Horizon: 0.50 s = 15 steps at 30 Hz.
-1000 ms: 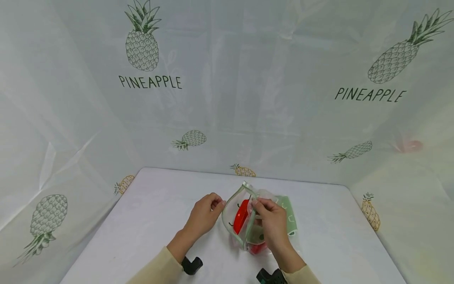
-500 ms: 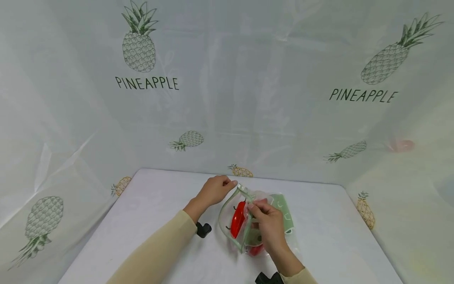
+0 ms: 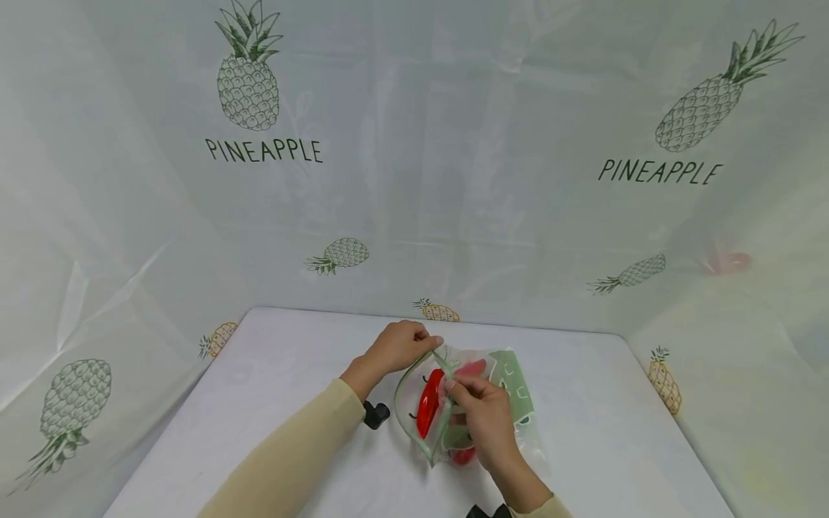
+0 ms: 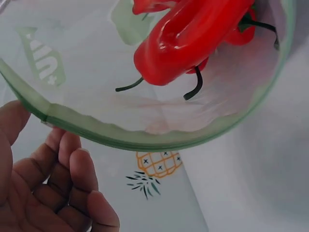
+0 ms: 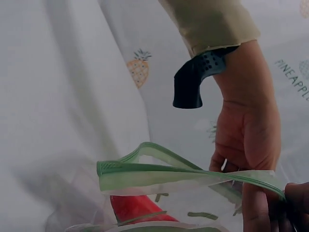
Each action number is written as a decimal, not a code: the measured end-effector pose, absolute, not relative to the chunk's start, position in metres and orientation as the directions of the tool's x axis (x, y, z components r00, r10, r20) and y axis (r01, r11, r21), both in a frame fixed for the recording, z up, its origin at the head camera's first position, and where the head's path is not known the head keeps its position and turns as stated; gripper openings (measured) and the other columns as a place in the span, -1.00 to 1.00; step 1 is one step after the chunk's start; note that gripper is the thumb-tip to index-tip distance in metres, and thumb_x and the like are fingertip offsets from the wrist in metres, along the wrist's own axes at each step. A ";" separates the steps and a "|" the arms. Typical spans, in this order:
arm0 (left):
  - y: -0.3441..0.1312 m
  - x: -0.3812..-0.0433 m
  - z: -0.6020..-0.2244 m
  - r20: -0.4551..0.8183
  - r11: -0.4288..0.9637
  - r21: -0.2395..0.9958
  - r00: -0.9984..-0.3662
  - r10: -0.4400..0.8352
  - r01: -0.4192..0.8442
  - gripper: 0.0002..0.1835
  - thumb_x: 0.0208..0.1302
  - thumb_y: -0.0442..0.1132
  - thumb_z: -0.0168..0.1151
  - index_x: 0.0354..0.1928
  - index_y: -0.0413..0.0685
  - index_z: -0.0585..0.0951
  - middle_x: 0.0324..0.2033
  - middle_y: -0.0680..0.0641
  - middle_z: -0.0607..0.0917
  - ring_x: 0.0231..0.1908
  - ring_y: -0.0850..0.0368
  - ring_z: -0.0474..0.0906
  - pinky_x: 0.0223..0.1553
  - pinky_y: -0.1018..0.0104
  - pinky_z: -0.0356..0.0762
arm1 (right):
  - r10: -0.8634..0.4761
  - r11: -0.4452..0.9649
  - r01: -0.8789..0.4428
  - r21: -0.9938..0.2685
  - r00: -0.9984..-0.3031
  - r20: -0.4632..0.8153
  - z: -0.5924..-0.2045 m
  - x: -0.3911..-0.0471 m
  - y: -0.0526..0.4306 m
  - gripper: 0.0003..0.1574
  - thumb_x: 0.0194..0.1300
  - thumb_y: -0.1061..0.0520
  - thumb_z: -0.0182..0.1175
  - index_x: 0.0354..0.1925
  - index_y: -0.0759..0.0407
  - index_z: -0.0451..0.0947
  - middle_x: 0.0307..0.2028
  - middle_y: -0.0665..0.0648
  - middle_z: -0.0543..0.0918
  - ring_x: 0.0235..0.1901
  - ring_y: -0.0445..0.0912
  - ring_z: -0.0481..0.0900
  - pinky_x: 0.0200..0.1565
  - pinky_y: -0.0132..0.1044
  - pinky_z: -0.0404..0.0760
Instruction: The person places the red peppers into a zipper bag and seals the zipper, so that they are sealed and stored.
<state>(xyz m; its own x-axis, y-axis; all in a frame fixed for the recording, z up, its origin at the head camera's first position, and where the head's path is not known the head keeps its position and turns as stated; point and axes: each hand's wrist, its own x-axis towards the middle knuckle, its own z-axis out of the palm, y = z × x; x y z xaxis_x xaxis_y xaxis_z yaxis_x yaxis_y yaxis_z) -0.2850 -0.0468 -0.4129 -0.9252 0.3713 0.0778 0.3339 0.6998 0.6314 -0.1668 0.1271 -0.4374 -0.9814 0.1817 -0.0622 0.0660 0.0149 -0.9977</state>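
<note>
A clear zip bag (image 3: 409,447) with a green rim lies tilted on the table, its mouth spread wide. Inside it are several red peppers (image 3: 430,403) with dark stems, seen close in the left wrist view as glossy red peppers (image 4: 188,38). My left hand (image 3: 396,348) pinches the far corner of the rim, its thumb and fingertips at the green edge (image 4: 140,145) in the left wrist view. With thumb and finger, my right hand (image 3: 487,417) pinches the rim's right side. Its fingertips (image 5: 297,195) show only at the lower right of the right wrist view.
A white table (image 3: 291,403) lies under the bag. Sheets printed with pineapples (image 3: 248,93) hang behind it and on both sides. A dark wrist mount (image 3: 376,415) sits below my left wrist. A green printed panel (image 3: 514,381) shows on the bag's right part.
My left hand has moved from the left side of the rim up to its far corner and now pinches it. The right hand keeps its pinch. The mouth looks slightly narrower.
</note>
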 end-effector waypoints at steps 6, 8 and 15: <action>-0.050 -0.283 -0.409 0.073 0.663 0.664 -0.913 0.402 0.345 -0.73 0.41 0.06 0.37 -0.22 0.03 0.79 -0.27 0.08 0.78 -0.27 0.19 0.61 -0.19 0.21 0.66 | 0.163 -0.004 0.057 -0.998 -0.985 -0.057 -0.440 -0.165 0.125 -0.72 0.37 0.18 0.41 -0.06 0.38 0.77 -0.31 0.06 0.77 -0.41 -0.15 0.70 -0.42 -0.23 0.78; -0.052 -0.283 -0.408 0.072 0.656 0.670 -0.909 0.410 0.348 -0.76 0.39 0.03 0.39 -0.20 0.02 0.79 -0.24 0.06 0.79 -0.23 0.18 0.64 -0.13 0.17 0.68 | 0.159 -0.008 0.061 -0.998 -0.985 -0.061 -0.441 -0.165 0.125 -0.72 0.37 0.17 0.41 -0.06 0.37 0.77 -0.32 0.08 0.78 -0.41 -0.14 0.71 -0.42 -0.23 0.79; -0.056 -0.282 -0.414 0.073 0.659 0.655 -0.899 0.431 0.369 -0.78 0.49 -0.03 0.28 -0.10 -0.01 0.74 -0.26 0.08 0.75 -0.28 0.20 0.60 -0.17 0.22 0.66 | 0.151 0.064 0.079 -0.995 -0.986 -0.069 -0.449 -0.161 0.123 -0.69 0.40 0.04 0.42 -0.03 0.23 0.79 -0.23 0.13 0.81 -0.34 -0.07 0.73 -0.34 -0.24 0.80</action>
